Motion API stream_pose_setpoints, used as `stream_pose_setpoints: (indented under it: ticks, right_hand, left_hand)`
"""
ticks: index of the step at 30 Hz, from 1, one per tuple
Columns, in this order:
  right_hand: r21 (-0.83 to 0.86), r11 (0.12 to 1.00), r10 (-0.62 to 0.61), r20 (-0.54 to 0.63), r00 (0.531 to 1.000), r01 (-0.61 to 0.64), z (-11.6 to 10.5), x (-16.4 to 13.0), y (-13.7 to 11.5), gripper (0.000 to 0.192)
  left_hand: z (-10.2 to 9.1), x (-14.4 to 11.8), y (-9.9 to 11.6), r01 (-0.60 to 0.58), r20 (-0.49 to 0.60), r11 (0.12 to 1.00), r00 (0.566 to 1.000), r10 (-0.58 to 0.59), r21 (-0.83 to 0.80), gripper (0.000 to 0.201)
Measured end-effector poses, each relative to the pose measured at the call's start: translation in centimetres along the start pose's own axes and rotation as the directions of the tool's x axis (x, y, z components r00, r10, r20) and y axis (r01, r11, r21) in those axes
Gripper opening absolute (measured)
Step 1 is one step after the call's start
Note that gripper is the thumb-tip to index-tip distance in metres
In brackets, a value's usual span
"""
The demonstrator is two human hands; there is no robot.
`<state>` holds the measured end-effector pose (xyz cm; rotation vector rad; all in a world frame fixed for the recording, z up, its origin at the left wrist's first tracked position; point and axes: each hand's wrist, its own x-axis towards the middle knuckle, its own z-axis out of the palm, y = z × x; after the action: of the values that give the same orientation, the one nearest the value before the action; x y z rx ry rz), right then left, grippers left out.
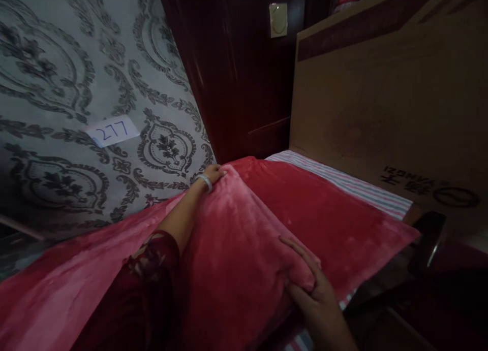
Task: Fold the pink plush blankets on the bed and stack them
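Beside patterned wallpaper (57,87), both hands' grip, left hand (214,174) and right hand (318,295), seemingly pinches the red blanket (244,239).

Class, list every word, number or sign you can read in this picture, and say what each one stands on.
"277": handwritten in blue on the white paper slip stuck to the patterned wallpaper.
Dark printed characters and a round logo on the cardboard sheet, at its lower right corner: upside down and too blurred to read.

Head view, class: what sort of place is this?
Probably a bedroom: a red plush blanket over a striped sheet on a bed, patterned wallpaper, and a dark wooden door.
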<state>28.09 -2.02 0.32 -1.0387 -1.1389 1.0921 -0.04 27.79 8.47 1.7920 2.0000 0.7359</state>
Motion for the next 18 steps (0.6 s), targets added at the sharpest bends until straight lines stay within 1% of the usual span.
stream_pose_setpoints:
  ticks: [3,5,7,9,11,12,14,16,18]
  right_hand:
    - [0.005,0.998,0.070,-0.023,0.997,-0.070,-2.0,0.5,0.7,0.059]
    - [0.007,0.995,0.104,-0.028,0.994,-0.104,-3.0,0.8,1.5,0.058]
    - [-0.007,0.994,0.105,-0.025,0.994,-0.105,-3.5,0.8,2.0,0.058]
    - [-0.073,0.995,0.065,-0.072,0.995,-0.070,-3.5,0.7,2.1,0.059]
    - [-0.209,0.978,-0.005,-0.149,0.989,-0.027,-3.3,0.8,1.6,0.062]
    - [-0.287,0.958,-0.046,-0.167,0.985,-0.004,-3.2,0.9,1.3,0.064]
    - [-0.429,0.902,-0.125,-0.143,0.982,0.052,-3.1,1.5,0.6,0.065]
    - [-0.537,0.836,-0.193,-0.086,0.978,0.118,-3.1,2.3,0.4,0.062]
    - [-0.606,0.782,-0.212,-0.040,0.976,0.145,-3.3,2.9,0.8,0.061]
  left_hand:
    - [1.6,0.3,0.8,-0.007,0.014,1.000,1.000,0.007,0.027,0.013]
    - [2.5,0.2,0.8,-0.004,0.047,0.999,0.999,0.002,0.046,0.012]
    - [2.9,0.2,0.5,0.005,0.089,0.999,0.996,-0.010,0.052,0.014]
    - [2.8,0.4,0.3,0.017,0.139,0.999,0.990,-0.024,0.046,0.015]
    - [2.4,0.7,0.1,0.032,0.191,0.999,0.981,-0.037,0.031,0.018]
    - [2.2,0.9,0.1,0.040,0.216,0.999,0.975,-0.044,0.022,0.020]
    - [1.8,1.2,0.2,0.060,0.266,0.998,0.962,-0.059,0.005,0.026]
    - [1.7,1.4,0.3,0.078,0.299,0.997,0.951,-0.074,-0.002,0.033]
    - [1.9,1.5,0.3,0.084,0.299,0.996,0.951,-0.080,0.000,0.040]
